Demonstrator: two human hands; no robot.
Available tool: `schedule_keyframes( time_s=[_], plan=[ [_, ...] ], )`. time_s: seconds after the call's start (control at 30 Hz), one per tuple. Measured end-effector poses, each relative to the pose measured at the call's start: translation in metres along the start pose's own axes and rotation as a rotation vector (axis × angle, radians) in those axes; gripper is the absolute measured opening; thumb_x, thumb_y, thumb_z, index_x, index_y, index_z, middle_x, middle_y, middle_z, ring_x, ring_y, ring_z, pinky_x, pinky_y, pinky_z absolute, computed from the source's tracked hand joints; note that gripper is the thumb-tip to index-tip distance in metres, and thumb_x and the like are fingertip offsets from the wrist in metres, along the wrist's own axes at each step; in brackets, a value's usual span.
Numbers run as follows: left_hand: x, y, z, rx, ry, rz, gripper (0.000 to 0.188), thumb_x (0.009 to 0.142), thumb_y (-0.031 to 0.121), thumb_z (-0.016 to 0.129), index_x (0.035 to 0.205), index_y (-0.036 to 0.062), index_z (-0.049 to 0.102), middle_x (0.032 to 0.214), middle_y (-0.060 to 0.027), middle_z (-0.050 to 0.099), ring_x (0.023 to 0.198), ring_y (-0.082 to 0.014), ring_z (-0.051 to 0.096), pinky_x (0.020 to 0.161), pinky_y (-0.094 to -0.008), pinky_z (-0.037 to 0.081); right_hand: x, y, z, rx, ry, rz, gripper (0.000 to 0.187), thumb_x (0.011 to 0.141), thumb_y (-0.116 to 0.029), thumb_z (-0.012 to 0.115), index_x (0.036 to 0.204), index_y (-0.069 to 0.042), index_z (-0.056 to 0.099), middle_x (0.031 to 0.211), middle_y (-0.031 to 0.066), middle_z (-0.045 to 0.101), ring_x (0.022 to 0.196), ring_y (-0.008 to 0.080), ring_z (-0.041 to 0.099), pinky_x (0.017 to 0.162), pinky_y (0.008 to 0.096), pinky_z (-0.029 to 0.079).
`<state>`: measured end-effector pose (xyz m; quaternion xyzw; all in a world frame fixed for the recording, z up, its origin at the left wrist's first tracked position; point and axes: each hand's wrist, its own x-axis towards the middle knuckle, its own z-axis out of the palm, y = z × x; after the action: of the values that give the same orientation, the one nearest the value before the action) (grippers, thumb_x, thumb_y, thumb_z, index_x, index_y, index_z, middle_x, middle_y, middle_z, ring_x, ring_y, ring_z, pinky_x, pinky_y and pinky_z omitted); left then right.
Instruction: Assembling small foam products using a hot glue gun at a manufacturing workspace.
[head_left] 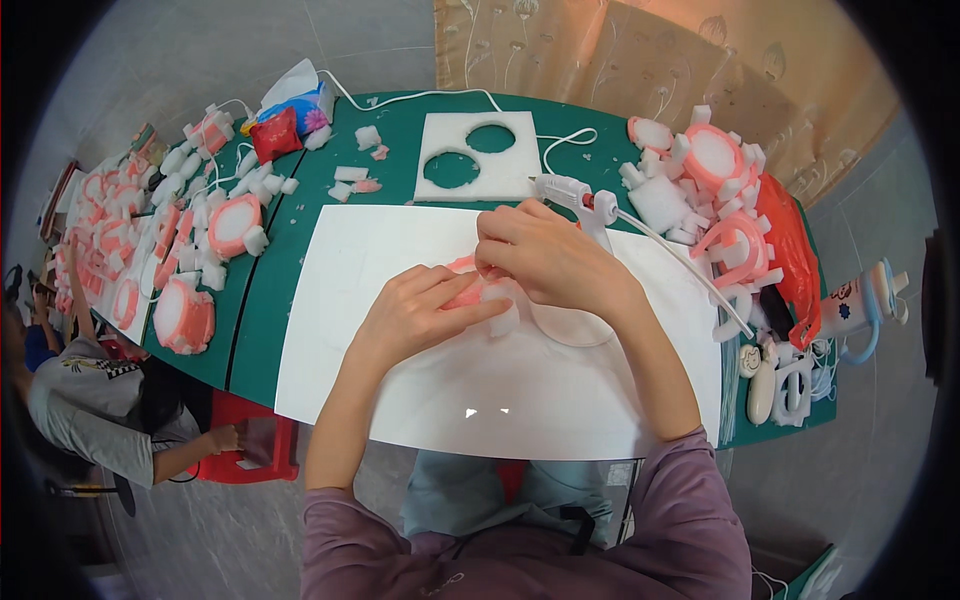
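Observation:
Over the white board [340, 330], my left hand [420, 315] grips a small pink-and-white foam piece [505, 320] from its left side. My right hand [540, 250] is closed at the top right of the same piece, with fingertips pinched against its pink edge. Both hands cover most of the piece, so its full shape is hidden. Just behind my right hand stands a white glue gun [566, 190], its nozzle toward the left. A long white stick [685, 265] runs from the gun's back toward the right.
A white foam sheet [480, 125] with two round holes lies behind the board. Pink-and-white foam pieces pile up right [713, 157] and left [235, 225]. A red plastic bag [795, 260] and a tumbler [850, 305] are at far right. Another person [110, 400] sits at left.

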<state>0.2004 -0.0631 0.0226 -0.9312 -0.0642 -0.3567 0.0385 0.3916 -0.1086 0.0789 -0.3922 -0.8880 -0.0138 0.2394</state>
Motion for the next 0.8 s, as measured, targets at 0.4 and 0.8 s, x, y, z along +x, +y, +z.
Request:
schedule_keyframes(
  time_s=[0.4,0.8],
  plan=[
    [0.0013,0.0003,0.0008,0.017,0.000,0.000,0.040,0.052,0.007,0.066,0.088,0.0229,0.067,0.082,-0.0015,0.062,0.072,-0.0169,0.058,0.060,-0.0261,0.047,-0.0011,-0.0022,-0.0025,0.018,-0.073,0.085,0.014,0.068,0.001,0.057,0.074,-0.009,0.050,0.079,0.0017,0.048,0.075,0.0197,0.046,0.067,0.0283,0.037],
    [0.0026,0.0006,0.0007,-0.016,0.020,-0.004,0.041,0.051,0.005,0.065,0.088,0.0216,0.067,0.081,-0.0013,0.061,0.070,-0.0163,0.058,0.058,-0.0266,0.047,-0.0025,0.0023,-0.0002,0.019,-0.072,0.054,0.018,0.066,0.004,0.055,0.075,-0.009,0.046,0.080,0.0028,0.046,0.076,0.0206,0.046,0.067,0.0289,0.037]
  ],
)
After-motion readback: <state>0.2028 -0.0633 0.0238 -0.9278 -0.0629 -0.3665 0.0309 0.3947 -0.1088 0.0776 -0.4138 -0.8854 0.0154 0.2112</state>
